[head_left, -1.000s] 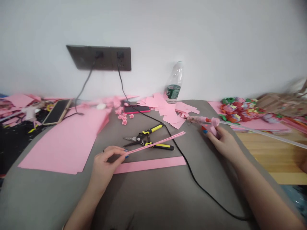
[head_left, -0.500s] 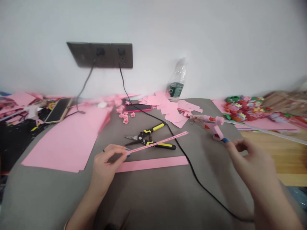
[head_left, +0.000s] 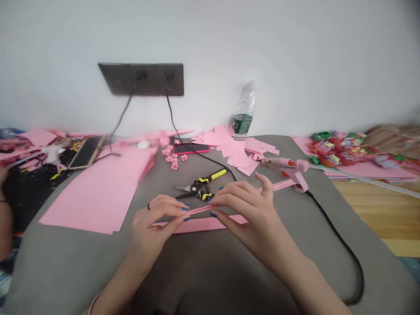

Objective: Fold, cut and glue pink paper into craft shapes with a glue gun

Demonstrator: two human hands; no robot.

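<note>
Head view | left hand (head_left: pixel 147 223) pinches folded pink strip (head_left: pixel 201 209), seen just past flat strip (head_left: pixel 201 225) | right hand (head_left: pixel 254 210) narrowed around folded strip, contact unclear | best done: left pinch firm, edges aligned, even light pressure | beyond: cutters (head_left: pixel 196 189) | glue gun (head_left: pixel 298 177): strip's far end beside it, better clear

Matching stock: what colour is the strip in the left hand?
The strip is pink; best seen in the head view.

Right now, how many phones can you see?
2: a pale-edged phone at left, beside the pink sheets, and a pink-edged phone beyond the yellow-handled shears. Others could be hidden.
</note>
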